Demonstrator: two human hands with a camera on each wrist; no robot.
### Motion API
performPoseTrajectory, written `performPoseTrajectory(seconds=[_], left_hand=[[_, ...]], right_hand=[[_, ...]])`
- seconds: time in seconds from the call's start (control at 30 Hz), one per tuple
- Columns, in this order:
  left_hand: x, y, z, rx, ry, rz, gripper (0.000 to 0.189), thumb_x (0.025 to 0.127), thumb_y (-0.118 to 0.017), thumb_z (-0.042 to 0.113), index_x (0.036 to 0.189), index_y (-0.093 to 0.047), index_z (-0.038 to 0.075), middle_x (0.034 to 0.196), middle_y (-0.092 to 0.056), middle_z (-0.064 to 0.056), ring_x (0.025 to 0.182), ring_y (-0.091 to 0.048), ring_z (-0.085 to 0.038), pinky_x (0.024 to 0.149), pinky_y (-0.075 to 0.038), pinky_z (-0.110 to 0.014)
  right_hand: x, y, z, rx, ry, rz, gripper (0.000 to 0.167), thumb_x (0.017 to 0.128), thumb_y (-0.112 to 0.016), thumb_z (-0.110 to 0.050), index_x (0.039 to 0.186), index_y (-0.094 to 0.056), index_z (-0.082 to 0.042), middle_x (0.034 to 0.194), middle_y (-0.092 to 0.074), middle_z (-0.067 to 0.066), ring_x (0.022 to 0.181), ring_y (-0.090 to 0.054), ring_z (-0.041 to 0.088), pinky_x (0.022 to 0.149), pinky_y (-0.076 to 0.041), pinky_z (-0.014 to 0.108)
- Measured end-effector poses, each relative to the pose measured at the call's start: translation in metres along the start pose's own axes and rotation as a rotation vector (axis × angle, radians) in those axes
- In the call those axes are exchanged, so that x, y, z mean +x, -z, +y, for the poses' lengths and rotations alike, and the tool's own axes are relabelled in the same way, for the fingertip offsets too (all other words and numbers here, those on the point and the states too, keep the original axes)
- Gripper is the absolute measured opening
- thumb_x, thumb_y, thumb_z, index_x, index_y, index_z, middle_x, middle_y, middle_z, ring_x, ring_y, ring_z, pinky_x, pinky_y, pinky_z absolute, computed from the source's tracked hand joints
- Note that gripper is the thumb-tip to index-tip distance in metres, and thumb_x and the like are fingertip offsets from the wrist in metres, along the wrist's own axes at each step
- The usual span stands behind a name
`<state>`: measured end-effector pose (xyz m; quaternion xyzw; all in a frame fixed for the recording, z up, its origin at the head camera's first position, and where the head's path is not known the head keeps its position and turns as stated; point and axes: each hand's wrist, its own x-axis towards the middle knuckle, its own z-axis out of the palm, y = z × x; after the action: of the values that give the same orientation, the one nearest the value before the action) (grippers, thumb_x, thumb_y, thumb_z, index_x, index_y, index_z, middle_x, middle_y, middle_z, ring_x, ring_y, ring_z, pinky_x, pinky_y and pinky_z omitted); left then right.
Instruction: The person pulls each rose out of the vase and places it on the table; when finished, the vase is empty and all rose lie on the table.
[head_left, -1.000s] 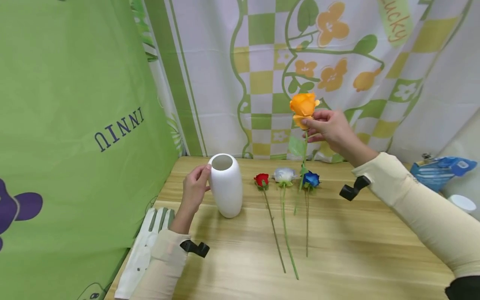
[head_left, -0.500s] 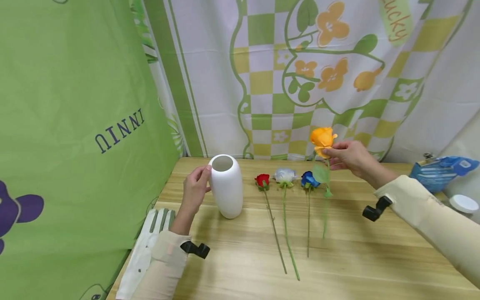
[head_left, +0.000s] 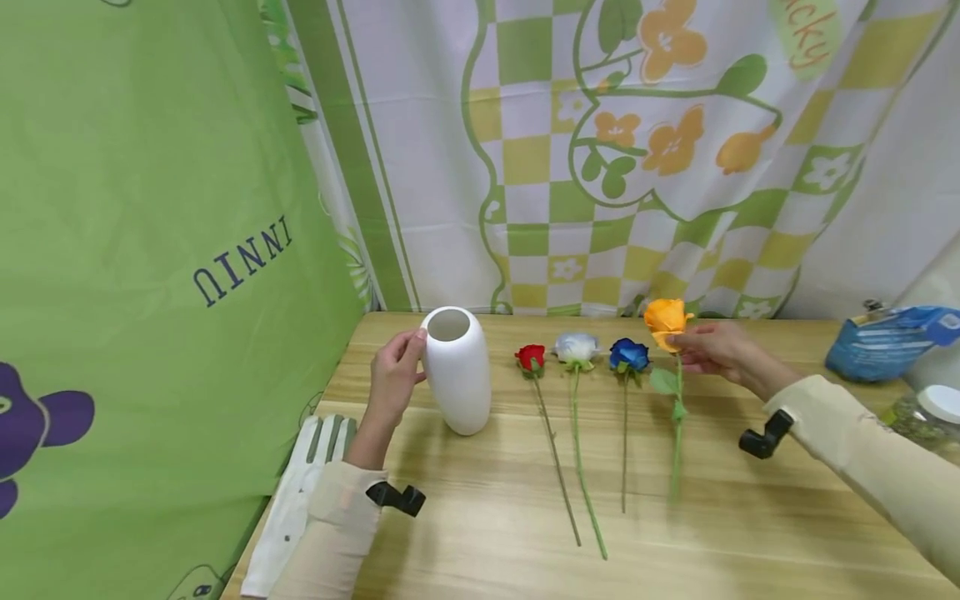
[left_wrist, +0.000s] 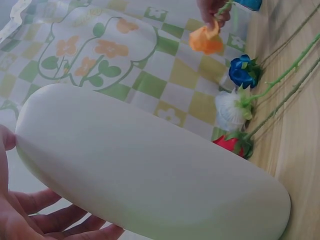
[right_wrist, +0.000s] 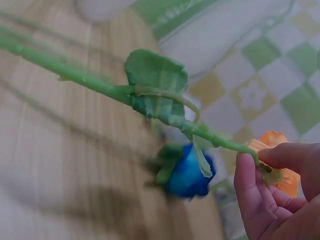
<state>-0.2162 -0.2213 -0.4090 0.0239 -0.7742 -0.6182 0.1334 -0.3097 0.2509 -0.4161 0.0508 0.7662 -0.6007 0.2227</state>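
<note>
A tall white vase [head_left: 459,379] stands upright at the left of the table, its mouth facing up. My left hand [head_left: 397,367] holds it by the upper left side; in the left wrist view the thumb sits near the mouth and the fingers lie along the vase [left_wrist: 145,165]. My right hand [head_left: 720,350] pinches an orange rose [head_left: 666,321] just beneath its bloom, the green stem [right_wrist: 90,82] hanging toward the table. To its left lie a blue rose [head_left: 628,355], a white rose [head_left: 577,348] and a red rose [head_left: 531,357], side by side with stems toward me.
A white fork-shaped piece [head_left: 296,492] lies at the left table edge, under my left sleeve. At the right are a blue bag [head_left: 881,346] and a jar with a white lid [head_left: 941,404]. A patterned curtain [head_left: 600,167] hangs behind the table [head_left: 510,500].
My right hand has carried the orange rose down and to the right, from above the blue rose to beside it. My left hand has stayed on the vase.
</note>
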Motion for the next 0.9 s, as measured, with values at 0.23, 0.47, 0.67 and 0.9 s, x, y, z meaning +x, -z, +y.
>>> performPoseTrajectory(seconds=[0.23, 0.47, 0.67, 0.9], left_hand=[[0.000, 0.001, 0.001, -0.006, 0.021, 0.003, 0.043, 0.102, -0.052, 0.036, 0.123, -0.065, 0.001, 0.126, -0.064, -0.021, 0.118, -0.060, -0.032, 0.081, -0.064, -0.039], [-0.001, 0.000, 0.001, -0.006, 0.035, -0.019, 0.045, 0.102, -0.052, 0.037, 0.125, -0.064, 0.001, 0.128, -0.064, -0.021, 0.121, -0.060, -0.033, 0.083, -0.063, -0.041], [-0.001, 0.000, 0.002, 0.006, 0.039, -0.014, 0.044, 0.101, -0.052, 0.038, 0.125, -0.065, 0.002, 0.130, -0.063, -0.019, 0.122, -0.059, -0.032, 0.083, -0.063, -0.041], [0.000, 0.000, 0.002, -0.004, 0.047, -0.021, 0.044, 0.101, -0.052, 0.038, 0.124, -0.065, 0.002, 0.128, -0.063, -0.019, 0.121, -0.059, -0.031, 0.085, -0.063, -0.042]], right_hand=[[0.025, 0.009, 0.032, -0.011, -0.031, 0.024, 0.011, 0.096, -0.065, -0.016, 0.095, -0.060, -0.007, 0.068, -0.068, -0.004, 0.061, -0.069, 0.006, 0.065, -0.062, 0.023], [0.032, 0.008, 0.049, -0.009, -0.081, 0.043, 0.010, 0.096, -0.064, -0.013, 0.095, -0.061, -0.004, 0.066, -0.068, -0.003, 0.060, -0.069, 0.007, 0.065, -0.062, 0.025], [0.035, 0.006, 0.056, 0.009, -0.079, 0.057, 0.018, 0.095, -0.064, -0.012, 0.104, -0.056, 0.002, 0.067, -0.067, -0.003, 0.060, -0.069, 0.007, 0.066, -0.063, 0.026], [0.039, 0.001, 0.062, 0.005, -0.098, 0.051, 0.020, 0.095, -0.064, -0.010, 0.105, -0.052, 0.003, 0.068, -0.064, -0.002, 0.060, -0.070, 0.008, 0.066, -0.063, 0.026]])
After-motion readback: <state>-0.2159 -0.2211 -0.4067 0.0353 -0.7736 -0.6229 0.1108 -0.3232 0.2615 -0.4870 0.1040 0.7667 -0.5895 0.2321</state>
